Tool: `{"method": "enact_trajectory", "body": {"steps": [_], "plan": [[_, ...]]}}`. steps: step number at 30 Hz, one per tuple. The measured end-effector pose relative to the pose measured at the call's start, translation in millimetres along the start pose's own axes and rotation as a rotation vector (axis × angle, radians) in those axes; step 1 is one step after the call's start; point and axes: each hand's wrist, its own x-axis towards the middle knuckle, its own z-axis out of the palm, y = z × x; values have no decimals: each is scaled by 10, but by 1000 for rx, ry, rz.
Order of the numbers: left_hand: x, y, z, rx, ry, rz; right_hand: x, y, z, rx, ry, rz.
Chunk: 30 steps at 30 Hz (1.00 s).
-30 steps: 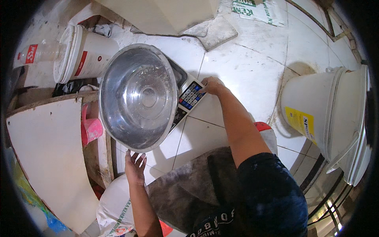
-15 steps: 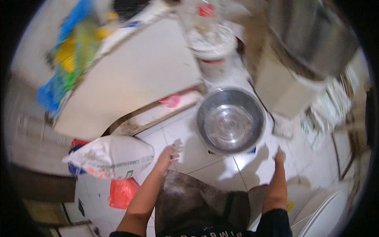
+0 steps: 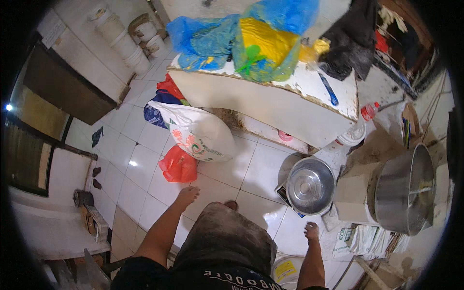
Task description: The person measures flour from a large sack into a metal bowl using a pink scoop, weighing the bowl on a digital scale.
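My left hand [image 3: 188, 195] hangs empty, fingers apart, over the tiled floor just below a red plastic bag [image 3: 178, 163]. Behind that bag lies a large white sack [image 3: 203, 135]. At the right, my right hand [image 3: 311, 231] has its fingers apart and slightly bent, holding nothing, below a steel bowl [image 3: 310, 186]. The bowl rests on an electronic scale [image 3: 282, 193] on the floor, which it largely covers.
A white cabinet [image 3: 270, 99] carries plastic bags and a blue-handled tool. At right are a large steel mixer bowl [image 3: 402, 191], folded sacks [image 3: 369, 241] and a white bucket [image 3: 285, 270]. Several buckets [image 3: 123, 43] stand back left, beside a dark door [image 3: 67, 82].
Both my hands have left the bowl and scale and moved down and apart. The view has swung toward the left side of the room, bringing the door and buckets into sight.
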Motion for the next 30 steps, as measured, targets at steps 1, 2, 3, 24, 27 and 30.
{"method": "enact_trajectory", "body": {"steps": [1, 2, 3, 24, 27, 30], "plan": [[27, -32, -174, -61, 27, -48, -34, -351, 277, -164, -2, -108], [31, -60, -321, -121, 61, -102, -138, -784, 616, -336, -63, -201], [101, -52, -424, -141, 80, -70, -241, -1226, 990, -509, -121, -292], [1920, 1632, -833, -294, -406, -444, -604, -3718, 4930, -1254, -478, -728], [2313, 1288, -636, -245, -455, -433, -727, -4006, 4528, -1177, -536, -681], [2572, 956, -702, -248, -399, -425, -690, -4217, 4048, -887, -401, -668]]}}
